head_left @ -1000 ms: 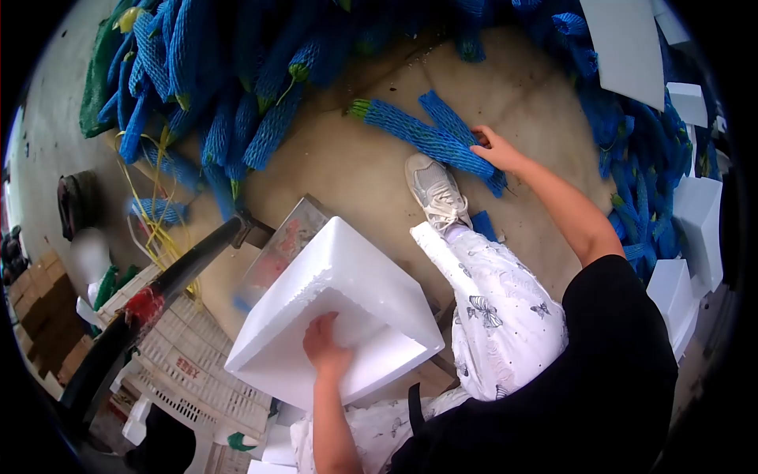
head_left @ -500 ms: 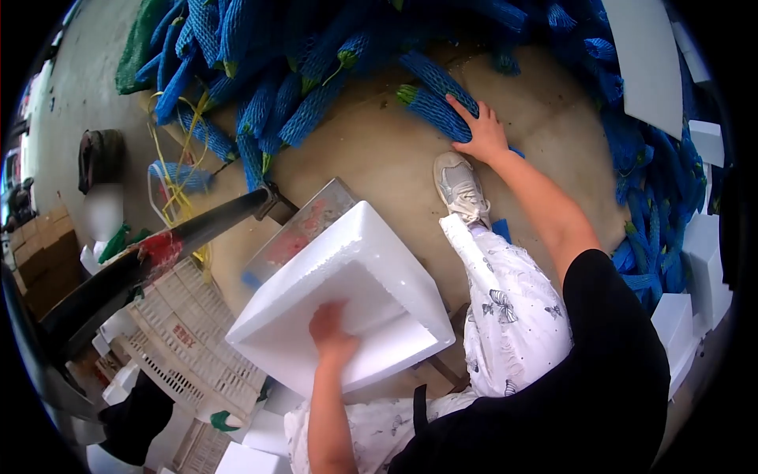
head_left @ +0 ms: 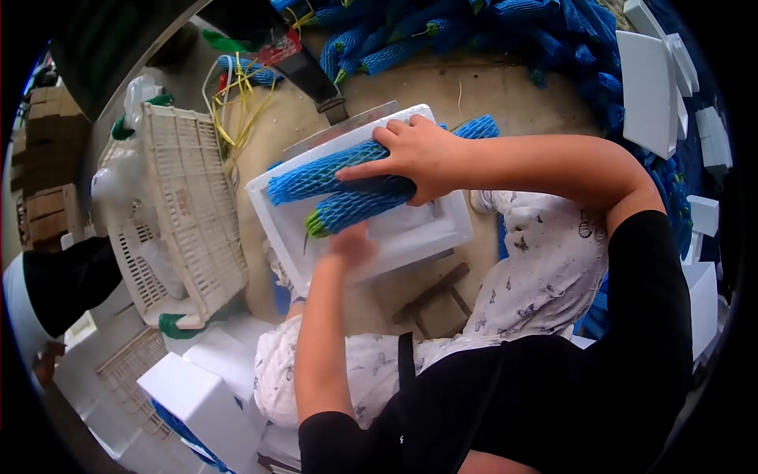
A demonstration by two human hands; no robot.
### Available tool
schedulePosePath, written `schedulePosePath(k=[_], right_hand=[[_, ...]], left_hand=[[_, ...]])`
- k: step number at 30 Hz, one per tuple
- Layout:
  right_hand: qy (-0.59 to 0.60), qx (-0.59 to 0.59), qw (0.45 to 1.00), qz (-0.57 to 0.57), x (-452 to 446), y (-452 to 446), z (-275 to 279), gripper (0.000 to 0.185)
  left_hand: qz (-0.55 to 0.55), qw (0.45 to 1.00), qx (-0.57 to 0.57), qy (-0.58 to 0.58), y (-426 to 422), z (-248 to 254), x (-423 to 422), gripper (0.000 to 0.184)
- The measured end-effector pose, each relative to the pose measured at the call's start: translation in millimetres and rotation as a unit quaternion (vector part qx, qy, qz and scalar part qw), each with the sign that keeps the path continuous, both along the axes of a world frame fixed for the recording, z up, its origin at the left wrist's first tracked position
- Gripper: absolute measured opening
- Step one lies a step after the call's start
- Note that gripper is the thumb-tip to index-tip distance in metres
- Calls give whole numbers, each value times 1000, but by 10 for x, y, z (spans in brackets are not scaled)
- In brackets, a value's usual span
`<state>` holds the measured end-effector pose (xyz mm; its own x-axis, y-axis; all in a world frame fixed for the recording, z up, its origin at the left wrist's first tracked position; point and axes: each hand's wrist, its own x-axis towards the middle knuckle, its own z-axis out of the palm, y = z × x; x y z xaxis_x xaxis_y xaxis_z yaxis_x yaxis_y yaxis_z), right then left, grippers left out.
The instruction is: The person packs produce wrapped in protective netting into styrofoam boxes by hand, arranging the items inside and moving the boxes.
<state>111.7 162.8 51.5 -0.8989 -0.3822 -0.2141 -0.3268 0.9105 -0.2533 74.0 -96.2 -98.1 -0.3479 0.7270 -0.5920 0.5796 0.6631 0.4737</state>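
Observation:
My right hand [head_left: 412, 154] is closed over two long green vegetables in blue foam net sleeves, above the white foam box. The upper netted vegetable [head_left: 308, 175] lies slantwise across the box opening. Below it, the lower netted vegetable [head_left: 355, 207] shows a bare green end at the left. My left hand [head_left: 353, 243] is over the near side of the box, close to that green end; its fingers are smeared by motion. The white foam box [head_left: 454, 225] stands tilted in front of me, its inside partly hidden by the vegetables and hands.
Many blue-netted vegetables [head_left: 395, 54] are heaped at the back and right. A black arm with a metal plate [head_left: 335, 110] reaches behind the box. Left of it stands a white plastic crate [head_left: 193, 205]. White foam boxes [head_left: 193, 387] and foam panels [head_left: 647, 95] flank me. Another person's sleeve [head_left: 71, 284] shows at left.
My right hand has brought two netted vegetables from the floor to above the box. The box now sits farther back in view. My left hand has shifted from inside the box towards its near side.

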Motion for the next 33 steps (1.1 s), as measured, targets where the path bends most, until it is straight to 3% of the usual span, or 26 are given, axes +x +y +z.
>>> schedulePosePath(k=[2,6,7,8,10,11,12,13,15,16,17,20,22,23,27,29,31,32,33], right_hand=[[100,71,991,46,-130,-376,-513,103],[-59,-32,987,-147,-179,-505,-1342,75],[-63,-27,988,-140,-188,-543,-1287,75],[-74,26,985,-157,-186,-578,-1236,65],[-87,78,978,-170,-184,-594,-1014,55],[-174,137,968,-118,-171,-566,-798,45],[-260,194,944,-64,-123,-545,-704,35],[-266,194,942,-61,-28,-511,-761,35],[-59,149,986,-42,98,-401,-1015,27],[27,64,995,-66,141,-464,-1261,30],[67,74,992,-79,119,-621,-1364,28],[155,71,972,-159,-11,-762,-1606,29],[43,5,992,-123,23,-691,-1511,26],[5,113,993,-19,-31,-585,-1325,24],[-153,172,973,-28,-275,-533,-1555,19],[-223,214,951,19,-464,-661,-1579,22],[-248,62,966,-27,-416,-649,-1613,24],[-143,49,988,21,-250,-547,-1656,24],[-146,25,987,59,-228,-394,-1379,21]], left_hand=[[27,1000,-10,-6,-19,197,77,75],[116,993,10,10,-104,415,49,56],[156,988,-6,-1,-61,478,-11,49],[165,978,44,120,-72,307,-11,39],[171,965,89,178,-32,176,-179,40],[170,947,130,238,-32,107,-262,41],[172,949,128,233,-39,12,-314,41],[190,953,133,197,-38,-86,-350,43],[213,953,143,163,6,-74,-388,44],[170,958,106,205,14,55,-396,46],[124,960,64,242,1,115,-370,48],[109,954,76,268,-59,-127,-392,48],[76,955,76,277,-62,-216,-372,47],[80,947,68,303,-45,-253,-370,46],[70,914,102,387,43,-324,-419,42],[14,907,218,360,250,-142,-385,36],[-22,951,265,157,399,-93,-254,31],[7,950,273,150,408,-196,-204,28],[38,948,282,141,397,-350,-190,26]])
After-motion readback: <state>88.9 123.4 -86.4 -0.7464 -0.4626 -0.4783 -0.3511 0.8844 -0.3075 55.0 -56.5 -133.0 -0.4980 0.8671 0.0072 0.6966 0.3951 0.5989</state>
